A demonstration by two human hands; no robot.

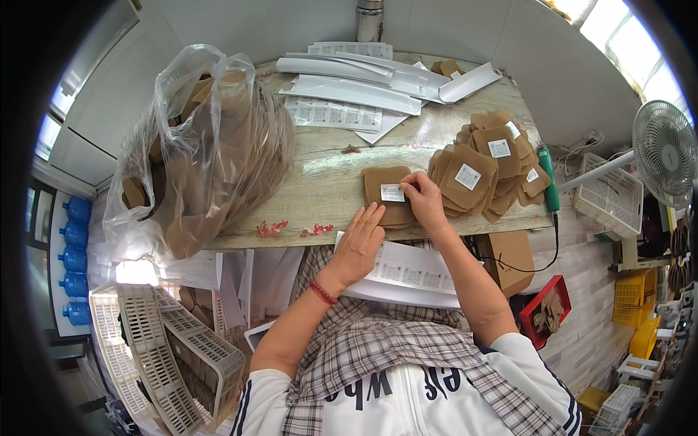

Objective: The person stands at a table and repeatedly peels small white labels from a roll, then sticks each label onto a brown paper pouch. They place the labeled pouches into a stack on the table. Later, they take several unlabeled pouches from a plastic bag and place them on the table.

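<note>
A small stack of brown square pads [378, 176] lies near the front edge of the table, with a white printed label [390, 193] on the top one. My right hand [427, 203] pinches the right end of that label between thumb and forefinger. My left hand [356, 245], fingers stretched out, rests its fingertips at the pads' near left corner. Across my lap, below the table edge, lies a white sheet of labels [413, 270]. Just right of my right hand is a pile of brown pads [454, 161], some with white labels on top.
A large clear plastic bag [211, 145] of brown pieces stands on the left of the table [327, 182]. Curled white label sheets [349, 86] lie at the back. A green corded tool [547, 174] is at the right edge, near a fan [665, 149]. White crates [163, 341] stand lower left.
</note>
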